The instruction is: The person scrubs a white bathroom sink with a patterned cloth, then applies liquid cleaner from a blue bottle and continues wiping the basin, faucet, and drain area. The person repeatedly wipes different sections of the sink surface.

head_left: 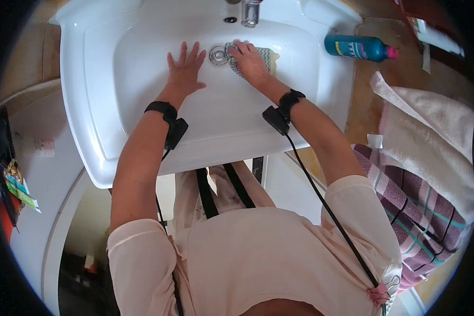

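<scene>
Both hands are down in a white sink basin (142,68). My right hand (250,64) presses a patterned cloth (267,53) with a grey-green zigzag print against the basin floor, just right of the round metal drain (218,55). A yellowish edge shows on the cloth's right side. My fingers curl over its left part and hide some of it. Left of the drain, my left hand (185,70) lies flat on the basin with its fingers spread, holding nothing.
A chrome faucet (250,13) stands at the basin's far side. On the right rim lies a teal bottle (361,48) with a pink cap. A cream towel (432,124) and a plaid purple cloth (405,210) hang at the right. Black cables run from both wrist straps.
</scene>
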`<action>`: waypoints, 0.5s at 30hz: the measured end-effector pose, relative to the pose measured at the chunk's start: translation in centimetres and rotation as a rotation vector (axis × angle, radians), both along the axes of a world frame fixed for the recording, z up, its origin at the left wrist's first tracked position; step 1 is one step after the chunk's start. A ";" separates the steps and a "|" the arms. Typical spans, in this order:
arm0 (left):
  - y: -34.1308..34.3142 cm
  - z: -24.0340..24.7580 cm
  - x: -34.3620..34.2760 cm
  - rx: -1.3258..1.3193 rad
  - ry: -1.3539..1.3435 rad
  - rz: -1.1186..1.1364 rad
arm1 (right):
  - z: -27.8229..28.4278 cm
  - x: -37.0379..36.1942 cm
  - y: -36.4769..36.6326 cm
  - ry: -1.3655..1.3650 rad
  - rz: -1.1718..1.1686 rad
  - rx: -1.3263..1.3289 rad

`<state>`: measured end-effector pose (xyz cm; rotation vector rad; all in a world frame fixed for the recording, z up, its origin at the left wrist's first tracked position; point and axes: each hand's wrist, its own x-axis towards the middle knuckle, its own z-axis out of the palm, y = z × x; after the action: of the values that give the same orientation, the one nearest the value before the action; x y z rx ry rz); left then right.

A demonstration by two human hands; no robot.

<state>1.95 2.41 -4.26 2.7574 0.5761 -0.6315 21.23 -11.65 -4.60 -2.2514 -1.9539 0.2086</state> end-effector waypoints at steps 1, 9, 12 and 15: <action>0.0 0.2 0.1 0.021 0.022 0.004 | -0.1 0.0 0.1 -0.034 -0.027 0.003; 0.1 0.9 0.2 -0.063 0.048 0.029 | 1.5 2.2 2.1 -0.059 0.282 -0.103; 0.0 0.8 0.2 -0.052 0.051 0.031 | 1.5 2.3 2.8 -0.095 0.291 -0.161; 0.0 1.0 0.2 -0.039 0.040 0.031 | 0.9 0.8 2.0 -0.025 0.159 -0.190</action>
<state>2.10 2.39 -3.22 2.7002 0.6069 -0.6852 22.05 -9.66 -3.71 -2.2170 -2.2137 0.4032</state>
